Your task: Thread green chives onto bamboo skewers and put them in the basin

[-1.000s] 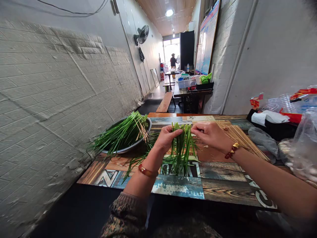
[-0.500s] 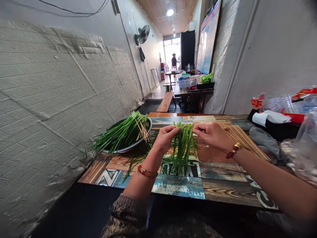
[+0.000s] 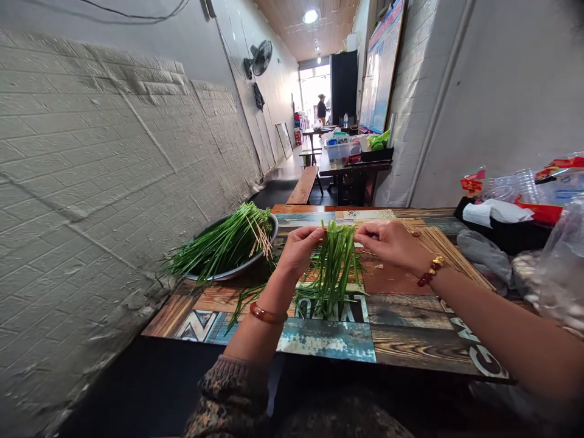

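Observation:
A bunch of green garlic chives [image 3: 337,261] hangs down between my hands over the table, cut ends upward. They seem strung side by side on a thin skewer, mostly hidden by stems and fingers. My left hand [image 3: 301,243] is closed in a pinch at the left edge of the bunch. On the right edge, my right hand [image 3: 387,243] pinches the skewer's other end. Loose chives [image 3: 246,304] lie on the tabletop below and left of the bunch. Bare bamboo skewers [image 3: 451,252] lie in a pile beyond my right wrist.
A metal basin [image 3: 228,274] at left holds many chives with skewers [image 3: 261,234] through them. Plastic bags [image 3: 563,261] and a black box [image 3: 502,234] with tissues crowd the table's right end. Behind stand a bench [image 3: 303,185], another laden table [image 3: 356,170] and a distant person [image 3: 322,108].
My left hand has shifted slightly left to the edge of the bunch, its thumb no longer across the stems. The right hand stays at the right edge. The view has shifted slightly.

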The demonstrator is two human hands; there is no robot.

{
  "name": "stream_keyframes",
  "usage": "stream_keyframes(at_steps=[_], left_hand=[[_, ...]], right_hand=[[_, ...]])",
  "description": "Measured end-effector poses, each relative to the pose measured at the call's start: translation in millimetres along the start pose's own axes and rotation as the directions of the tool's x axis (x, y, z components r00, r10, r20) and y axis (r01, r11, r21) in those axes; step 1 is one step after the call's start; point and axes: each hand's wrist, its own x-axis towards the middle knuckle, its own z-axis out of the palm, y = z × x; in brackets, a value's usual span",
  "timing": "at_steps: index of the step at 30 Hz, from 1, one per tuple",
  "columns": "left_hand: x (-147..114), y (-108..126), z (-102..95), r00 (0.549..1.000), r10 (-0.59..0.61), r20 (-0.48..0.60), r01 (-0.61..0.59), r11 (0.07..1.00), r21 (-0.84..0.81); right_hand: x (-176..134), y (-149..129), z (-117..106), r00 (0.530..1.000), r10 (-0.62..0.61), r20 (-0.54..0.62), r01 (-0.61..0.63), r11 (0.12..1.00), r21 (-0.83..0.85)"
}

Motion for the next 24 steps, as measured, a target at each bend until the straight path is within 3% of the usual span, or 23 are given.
stream_keyframes(at_steps=[6, 10, 12, 16, 24], left_hand=[[-3.0, -1.7, 6.8, 0.997, -0.048, 0.054, 0.048, 0.999, 0.011], [-6.0, 2.0, 7.9, 0.957, -0.138, 0.255, 0.137, 0.990, 0.021], [-5.1, 1.0, 6.7, 0.924, -0.206, 0.322, 0.191, 0.978, 0.077], [0.9, -5.3, 2.4, 0.885, -0.299, 0.357, 0.259, 0.953, 0.158], [3.6, -8.5, 4.2, 0.870, -0.327, 0.369, 0.315, 0.944, 0.095]], right_hand=[[3.7, -0.2, 3.6, 0.999, 0.038, -0.005, -0.038, 0.999, 0.035], [8.4, 7.6, 2.2, 0.986, 0.165, 0.019, -0.166, 0.976, 0.141], [9.9, 13.0, 2.2, 0.966, 0.249, 0.071, -0.259, 0.936, 0.239], [8.6, 21.7, 6.0, 0.921, 0.364, 0.136, -0.385, 0.808, 0.446], [1.2, 29.8, 19.7, 0.888, 0.425, 0.176, -0.433, 0.642, 0.633]])
